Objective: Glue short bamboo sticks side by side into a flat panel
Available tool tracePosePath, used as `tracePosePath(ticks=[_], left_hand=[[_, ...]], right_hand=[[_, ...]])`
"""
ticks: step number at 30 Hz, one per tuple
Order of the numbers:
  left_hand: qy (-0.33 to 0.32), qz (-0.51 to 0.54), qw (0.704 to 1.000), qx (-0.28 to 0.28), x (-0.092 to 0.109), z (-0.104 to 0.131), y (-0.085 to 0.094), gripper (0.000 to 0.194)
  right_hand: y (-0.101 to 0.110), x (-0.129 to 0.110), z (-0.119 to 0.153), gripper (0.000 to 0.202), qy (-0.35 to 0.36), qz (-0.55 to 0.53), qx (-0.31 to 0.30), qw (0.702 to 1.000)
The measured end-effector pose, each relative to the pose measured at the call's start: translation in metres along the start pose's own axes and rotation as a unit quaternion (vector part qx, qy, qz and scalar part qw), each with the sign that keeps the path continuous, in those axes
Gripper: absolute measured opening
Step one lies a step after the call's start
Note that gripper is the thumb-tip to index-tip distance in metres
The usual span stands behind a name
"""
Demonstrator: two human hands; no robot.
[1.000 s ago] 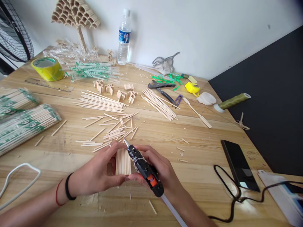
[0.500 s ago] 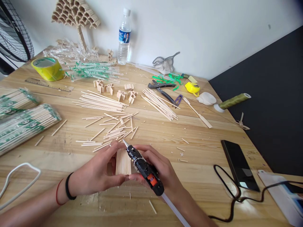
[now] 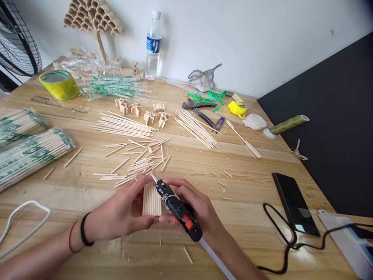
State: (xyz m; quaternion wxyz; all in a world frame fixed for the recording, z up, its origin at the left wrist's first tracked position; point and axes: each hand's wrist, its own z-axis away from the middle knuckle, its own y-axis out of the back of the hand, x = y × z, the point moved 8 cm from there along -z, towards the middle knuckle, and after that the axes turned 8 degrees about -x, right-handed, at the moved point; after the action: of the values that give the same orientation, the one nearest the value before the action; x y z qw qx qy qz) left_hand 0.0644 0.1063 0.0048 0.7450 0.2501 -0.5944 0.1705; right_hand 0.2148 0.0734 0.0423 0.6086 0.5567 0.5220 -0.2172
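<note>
Near the front of the table, a flat panel of short wooden sticks (image 3: 152, 200) sits between both hands. My left hand (image 3: 125, 208) is closed on its left side, thumb at the lower edge and fingers at the top. A black glue gun (image 3: 177, 208) with an orange part and a clear glue stick is held in my right hand (image 3: 198, 206). Its nozzle points up and left over the panel's top edge, and my right fingertips also touch the panel. Loose cut sticks (image 3: 142, 163) lie just beyond the hands.
Longer sticks (image 3: 125, 126), small stick pieces (image 3: 149, 117), pliers (image 3: 201, 105) and a water bottle (image 3: 152, 46) stand or lie farther back. Wrapped stick bundles (image 3: 35, 155) and yellow tape (image 3: 59, 84) are left; a phone (image 3: 295, 204) and black cable (image 3: 287, 252) are right.
</note>
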Motion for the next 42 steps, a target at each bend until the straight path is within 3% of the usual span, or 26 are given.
tracePosePath(ticks=[42], left_hand=[[0.012,0.039,0.999,-0.012,-0.0026,-0.0016,-0.0035,0.038]], right_hand=[[-0.0002,0.0028,0.0013,0.024,-0.003,0.012,-0.012,1.000]])
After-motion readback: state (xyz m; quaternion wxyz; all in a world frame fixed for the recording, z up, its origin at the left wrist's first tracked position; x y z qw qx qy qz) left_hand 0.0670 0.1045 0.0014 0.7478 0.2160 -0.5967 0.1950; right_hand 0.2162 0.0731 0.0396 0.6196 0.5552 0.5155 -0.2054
